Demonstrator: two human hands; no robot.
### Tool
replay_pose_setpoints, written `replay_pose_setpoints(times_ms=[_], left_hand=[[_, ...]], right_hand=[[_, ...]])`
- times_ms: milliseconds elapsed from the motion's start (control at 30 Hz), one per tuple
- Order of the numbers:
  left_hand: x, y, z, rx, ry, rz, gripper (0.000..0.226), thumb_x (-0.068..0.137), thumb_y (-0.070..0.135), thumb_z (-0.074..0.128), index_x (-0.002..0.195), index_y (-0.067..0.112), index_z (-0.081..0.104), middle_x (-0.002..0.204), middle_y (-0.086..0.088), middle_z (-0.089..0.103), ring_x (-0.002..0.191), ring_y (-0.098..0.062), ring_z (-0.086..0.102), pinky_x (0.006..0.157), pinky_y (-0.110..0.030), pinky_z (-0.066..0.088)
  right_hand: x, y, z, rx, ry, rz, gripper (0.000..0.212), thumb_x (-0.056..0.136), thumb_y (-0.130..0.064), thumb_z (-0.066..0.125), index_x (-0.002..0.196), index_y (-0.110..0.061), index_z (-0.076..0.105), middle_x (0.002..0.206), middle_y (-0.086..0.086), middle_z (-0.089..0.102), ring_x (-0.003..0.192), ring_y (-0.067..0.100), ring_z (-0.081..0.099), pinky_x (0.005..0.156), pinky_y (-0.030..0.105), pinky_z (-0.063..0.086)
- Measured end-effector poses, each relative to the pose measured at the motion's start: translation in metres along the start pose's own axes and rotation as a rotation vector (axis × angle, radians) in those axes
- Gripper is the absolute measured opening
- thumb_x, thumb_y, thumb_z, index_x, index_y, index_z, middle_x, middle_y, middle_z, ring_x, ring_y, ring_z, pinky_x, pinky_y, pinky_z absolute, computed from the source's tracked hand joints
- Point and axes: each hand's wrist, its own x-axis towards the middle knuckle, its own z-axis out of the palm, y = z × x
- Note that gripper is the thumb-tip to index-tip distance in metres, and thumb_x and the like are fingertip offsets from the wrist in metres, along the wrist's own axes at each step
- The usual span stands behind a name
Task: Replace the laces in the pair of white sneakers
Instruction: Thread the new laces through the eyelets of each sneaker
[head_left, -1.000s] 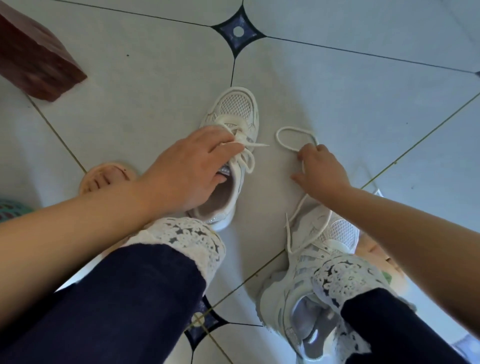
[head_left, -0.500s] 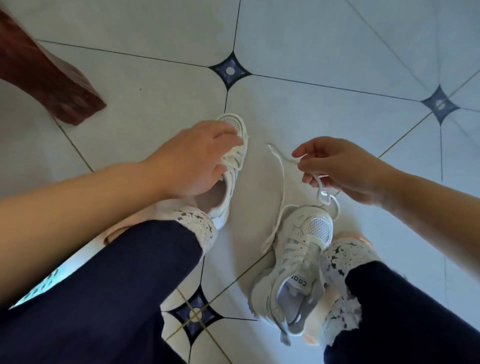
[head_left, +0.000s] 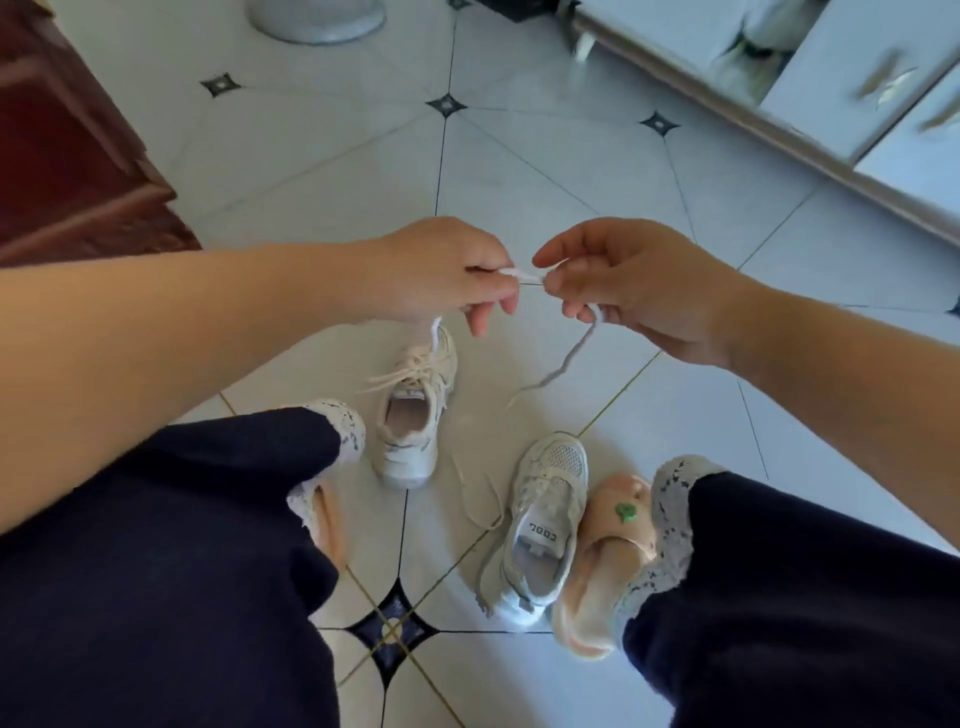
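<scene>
"Where's the lace (head_left: 525, 275)?"

"Held up. Left hand (head_left: 447, 275) and right hand (head_left: 623, 286) each pinch it. Far sneaker (head_left: 415, 410) and near sneaker (head_left: 540, 519) sit on the floor (head_left: 519, 182) below, both apparently still laced. Hardly started, I'd say."

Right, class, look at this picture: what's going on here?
A person holds a white shoelace stretched between both hands above the tiled floor: the left hand pinches one part, the right hand another, its tail dangling. Below, between the feet, the far sneaker and the near sneaker lie with loosened laces in them.
</scene>
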Motion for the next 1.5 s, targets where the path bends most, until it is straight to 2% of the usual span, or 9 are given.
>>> replay_pose_setpoints(times_ms=[67,200,300,467,733,1000,1267,1433,1500], left_hand=[[-0.012,0.010,-0.005,-0.138,0.132,-0.006,0.025,0.092,0.017,0.047,0.073,0.023,0.062,0.056,0.005,0.060,0.057,-0.003,0.054,0.055,-0.006,0.041],[-0.037,0.023,-0.010,-0.320,0.262,-0.076,0.025,0.094,0.013,0.045,0.075,0.014,0.062,0.056,0.003,0.049,0.046,-0.007,0.041,0.049,-0.016,0.042],[-0.060,0.026,-0.003,-0.290,0.295,-0.091,0.024,0.094,0.014,0.046,0.079,0.014,0.065,0.059,0.002,0.050,0.047,-0.006,0.041,0.043,-0.011,0.035],[-0.083,0.047,0.010,-0.429,0.372,-0.079,0.026,0.095,0.012,0.045,0.077,0.014,0.063,0.062,-0.002,0.048,0.038,-0.001,0.037,0.041,-0.012,0.032],[-0.099,0.082,0.000,-0.606,0.569,0.012,0.024,0.095,0.012,0.046,0.078,0.014,0.063,0.061,0.000,0.049,0.039,-0.004,0.031,0.041,-0.015,0.028],[-0.096,0.058,-0.013,-0.400,0.328,-0.019,0.018,0.091,0.016,0.053,0.078,0.013,0.065,0.058,0.003,0.050,0.048,-0.010,0.034,0.050,-0.020,0.030],[-0.047,0.025,-0.017,-0.160,0.105,-0.148,0.020,0.093,0.019,0.051,0.081,0.012,0.065,0.064,0.001,0.054,0.044,-0.004,0.041,0.044,-0.012,0.034],[0.006,0.023,0.008,-0.211,-0.050,-0.194,0.018,0.091,0.016,0.053,0.078,0.013,0.066,0.061,0.003,0.055,0.042,-0.004,0.041,0.044,-0.015,0.033],[0.026,0.029,0.023,-0.245,-0.120,-0.189,0.017,0.090,0.014,0.054,0.077,0.012,0.066,0.058,0.004,0.055,0.041,-0.005,0.040,0.042,-0.016,0.033]], right_hand=[[-0.020,0.004,-0.008,-0.093,0.053,-0.015,0.014,0.086,-0.007,0.060,0.089,-0.019,0.068,0.062,-0.007,0.059,0.057,0.007,0.046,0.065,0.024,0.039],[-0.059,0.022,-0.023,-0.080,0.162,0.003,0.015,0.088,-0.006,0.058,0.084,-0.016,0.068,0.090,-0.009,0.072,0.054,0.002,0.044,0.062,0.017,0.043],[-0.081,0.037,-0.029,-0.157,0.261,0.039,0.007,0.087,-0.013,0.061,0.085,-0.012,0.068,0.075,-0.013,0.069,0.057,-0.001,0.051,0.058,0.013,0.043],[-0.110,0.042,-0.035,-0.270,0.383,0.041,0.014,0.083,-0.030,0.066,0.083,-0.017,0.069,0.073,-0.005,0.060,0.068,0.010,0.051,0.063,0.022,0.041],[-0.150,0.022,-0.054,-0.103,0.603,-0.076,0.015,0.088,-0.027,0.060,0.077,-0.025,0.069,0.072,-0.003,0.054,0.067,0.014,0.046,0.064,0.025,0.044],[-0.158,0.005,-0.099,0.096,0.750,0.034,0.012,0.087,-0.023,0.062,0.079,-0.017,0.068,0.069,-0.002,0.045,0.060,0.010,0.040,0.062,0.023,0.043],[-0.137,0.054,-0.159,0.074,0.709,0.393,0.013,0.089,-0.022,0.058,0.078,-0.017,0.061,0.080,0.002,0.059,0.078,0.016,0.055,0.084,0.038,0.042],[-0.108,0.112,-0.141,-0.329,0.367,0.554,0.007,0.087,-0.017,0.063,0.092,-0.019,0.067,0.100,0.003,0.063,0.096,0.016,0.055,0.082,0.031,0.044],[-0.086,0.112,-0.123,-0.357,0.237,0.489,0.014,0.085,-0.021,0.065,0.098,-0.026,0.065,0.109,-0.002,0.062,0.105,0.013,0.054,0.088,0.031,0.042]])
